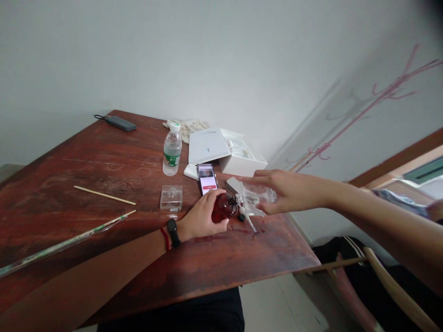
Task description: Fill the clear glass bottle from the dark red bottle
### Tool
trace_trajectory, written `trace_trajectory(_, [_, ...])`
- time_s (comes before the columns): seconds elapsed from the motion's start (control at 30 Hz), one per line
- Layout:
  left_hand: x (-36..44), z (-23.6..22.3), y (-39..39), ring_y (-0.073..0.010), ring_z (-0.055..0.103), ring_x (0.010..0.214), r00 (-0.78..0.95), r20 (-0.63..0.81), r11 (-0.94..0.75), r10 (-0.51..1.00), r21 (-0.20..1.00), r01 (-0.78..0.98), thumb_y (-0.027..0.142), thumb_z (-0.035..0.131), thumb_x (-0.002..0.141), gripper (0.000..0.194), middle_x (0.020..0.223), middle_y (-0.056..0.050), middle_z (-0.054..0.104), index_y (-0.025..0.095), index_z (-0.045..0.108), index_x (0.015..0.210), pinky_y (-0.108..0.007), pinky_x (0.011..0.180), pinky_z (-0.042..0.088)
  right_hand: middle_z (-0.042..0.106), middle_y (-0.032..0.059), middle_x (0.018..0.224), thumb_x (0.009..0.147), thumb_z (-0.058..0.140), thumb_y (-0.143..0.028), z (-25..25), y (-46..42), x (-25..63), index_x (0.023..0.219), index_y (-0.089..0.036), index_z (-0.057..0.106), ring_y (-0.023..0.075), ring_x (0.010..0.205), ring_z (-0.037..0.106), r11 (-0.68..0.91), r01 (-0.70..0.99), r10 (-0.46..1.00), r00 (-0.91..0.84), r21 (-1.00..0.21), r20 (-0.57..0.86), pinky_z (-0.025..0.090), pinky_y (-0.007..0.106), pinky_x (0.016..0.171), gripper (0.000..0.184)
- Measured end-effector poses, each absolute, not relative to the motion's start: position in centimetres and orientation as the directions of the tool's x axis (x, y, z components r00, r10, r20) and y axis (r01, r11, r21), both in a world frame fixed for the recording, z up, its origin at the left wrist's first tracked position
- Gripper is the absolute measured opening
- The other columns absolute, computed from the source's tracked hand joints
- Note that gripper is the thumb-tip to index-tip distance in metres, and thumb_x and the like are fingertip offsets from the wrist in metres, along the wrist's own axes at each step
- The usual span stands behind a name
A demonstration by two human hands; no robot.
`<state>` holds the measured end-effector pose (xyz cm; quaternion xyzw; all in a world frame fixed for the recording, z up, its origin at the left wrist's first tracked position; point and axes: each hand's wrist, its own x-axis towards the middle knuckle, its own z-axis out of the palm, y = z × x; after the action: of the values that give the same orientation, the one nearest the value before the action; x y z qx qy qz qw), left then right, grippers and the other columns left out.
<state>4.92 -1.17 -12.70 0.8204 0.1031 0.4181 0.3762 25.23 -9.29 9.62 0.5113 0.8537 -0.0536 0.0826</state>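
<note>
My left hand (204, 216) is wrapped round a rounded dark red bottle (224, 208) with a black neck, low over the table near its front right part. In my right hand (277, 189) is a clear, see-through vessel (254, 196), tipped on its side, its wide end beside the bottle's neck. Whether the two touch, I cannot tell. Under them lie a small black cap (241, 217) and a thin white stick-like piece (251, 223). A lit phone (207, 180) is just behind my left hand, and a grey flat object (232, 185) is partly covered by my right.
A water bottle (172, 152) stands behind a clear square block (171, 198). An open white box (242, 157) sits by the wall. Leftward lie a wooden stick (104, 195), a long wrapped stick (65, 240) and a dark grey device (120, 123). A pink coat rack (367, 110) leans at right.
</note>
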Motion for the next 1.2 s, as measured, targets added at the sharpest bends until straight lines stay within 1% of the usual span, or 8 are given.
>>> trace_trajectory(0.27, [4.9, -12.7, -1.2, -0.035, 0.063, 0.128, 0.629, 0.603, -0.687, 0.49, 0.712, -0.147, 0.015, 0.077, 0.077, 0.08, 0.14, -0.016, 0.059, 0.022, 0.039, 0.147, -0.055, 0.114, 0.05, 0.078, 0.0055, 0.094, 0.089, 0.068, -0.035, 9.8, -9.1, 25.0, 0.167, -0.028, 0.041, 0.0235, 0.068, 0.071, 0.491, 0.871, 0.853, -0.48, 0.004, -0.205, 0.054, 0.032, 0.064, 0.082])
trace_trajectory(0.47, [4.9, -12.7, -1.1, -0.0351, 0.063, 0.127, 0.628, 0.604, -0.683, 0.491, 0.714, -0.153, 0.015, 0.078, 0.076, 0.081, 0.14, -0.015, 0.06, 0.023, 0.04, 0.147, -0.056, 0.114, 0.05, 0.078, 0.0051, 0.094, 0.087, 0.068, -0.034, 9.8, -9.0, 24.9, 0.167, -0.028, 0.041, 0.0246, 0.069, 0.072, 0.481, 0.877, 0.857, -0.47, 0.001, -0.21, 0.055, 0.034, 0.067, 0.084])
trace_trajectory(0.63, [5.0, -12.8, -1.0, -0.0345, 0.064, 0.127, 0.619, 0.621, -0.705, 0.48, 0.694, -0.149, 0.015, 0.078, 0.076, 0.081, 0.14, -0.015, 0.06, 0.022, 0.039, 0.146, -0.055, 0.113, 0.052, 0.078, 0.0055, 0.094, 0.086, 0.069, -0.035, 10.0, -8.9, 24.8, 0.166, -0.028, 0.042, 0.0249, 0.07, 0.072, 0.473, 0.881, 0.86, -0.463, -0.008, -0.214, 0.055, 0.034, 0.067, 0.085])
trace_trajectory(0.8, [5.0, -12.9, -1.1, -0.0341, 0.064, 0.127, 0.615, 0.615, -0.693, 0.493, 0.705, -0.15, 0.013, 0.077, 0.076, 0.082, 0.14, -0.014, 0.06, 0.023, 0.038, 0.147, -0.056, 0.114, 0.051, 0.078, 0.0055, 0.095, 0.085, 0.069, -0.039, 10.1, -8.7, 24.5, 0.166, -0.028, 0.043, 0.0251, 0.07, 0.072, 0.434, 0.901, 0.871, -0.425, -0.019, -0.247, 0.055, 0.034, 0.065, 0.085])
trace_trajectory(0.97, [5.0, -13.0, -1.2, -0.0344, 0.063, 0.128, 0.611, 0.617, -0.698, 0.495, 0.702, -0.144, 0.013, 0.077, 0.076, 0.082, 0.142, -0.015, 0.059, 0.023, 0.038, 0.148, -0.056, 0.115, 0.051, 0.079, 0.0055, 0.099, 0.087, 0.069, -0.039, 10.1, -8.5, 24.5, 0.167, -0.029, 0.041, 0.0244, 0.07, 0.072, 0.47, 0.883, 0.855, -0.459, -0.015, -0.24, 0.055, 0.034, 0.065, 0.085])
trace_trajectory(1.07, [4.9, -13.0, -1.1, -0.0345, 0.064, 0.128, 0.61, 0.616, -0.698, 0.498, 0.702, -0.139, 0.014, 0.077, 0.077, 0.081, 0.141, -0.015, 0.059, 0.023, 0.039, 0.148, -0.055, 0.114, 0.051, 0.079, 0.0065, 0.099, 0.088, 0.07, -0.039, 10.1, -8.3, 24.6, 0.166, -0.027, 0.042, 0.0239, 0.07, 0.071, 0.482, 0.876, 0.852, -0.47, -0.005, -0.232, 0.055, 0.033, 0.066, 0.085])
trace_trajectory(1.2, [4.9, -13.0, -1.0, -0.0345, 0.064, 0.127, 0.61, 0.618, -0.698, 0.495, 0.701, -0.144, 0.016, 0.077, 0.077, 0.08, 0.14, -0.016, 0.06, 0.021, 0.039, 0.147, -0.055, 0.114, 0.051, 0.078, 0.0078, 0.099, 0.088, 0.07, -0.039, 10.2, -8.1, 24.4, 0.165, -0.023, 0.043, 0.0236, 0.071, 0.07, 0.471, 0.882, 0.852, -0.452, 0.009, -0.265, 0.054, 0.033, 0.067, 0.083])
